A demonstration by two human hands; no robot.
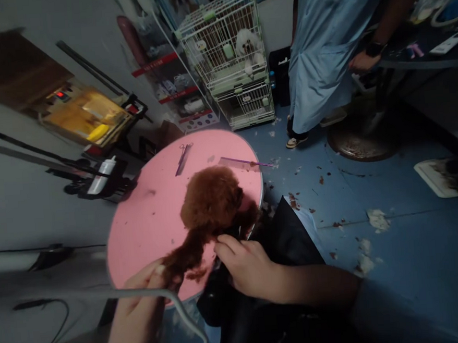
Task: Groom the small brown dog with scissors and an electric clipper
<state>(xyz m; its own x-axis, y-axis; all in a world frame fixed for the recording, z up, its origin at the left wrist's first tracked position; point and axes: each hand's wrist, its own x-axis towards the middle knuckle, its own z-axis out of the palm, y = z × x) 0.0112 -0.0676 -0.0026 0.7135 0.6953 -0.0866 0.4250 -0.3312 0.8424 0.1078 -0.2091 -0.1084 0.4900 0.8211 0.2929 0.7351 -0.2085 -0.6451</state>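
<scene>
A brown curly-haired dog (211, 199) is on a round pink table (139, 240), its fluffy head near the middle. My left hand (143, 287), at the table's near edge, is closed around one of the dog's outstretched legs (183, 255). Just below the dog's head, my right hand (241, 257) is closed with its fingers curled. What it grips is hidden against dark shapes. Behind the dog lie scissors (183, 158) and a thin purple comb (246, 162).
A bent grey tube (143, 292) crosses before my left wrist. Stacked cages (229, 61) hold a white dog (248, 47). A person in a blue gown (323, 55) stands by another table (433, 58). Hair clumps (378, 219) litter the blue floor. A white bottle (101, 175) sits at left.
</scene>
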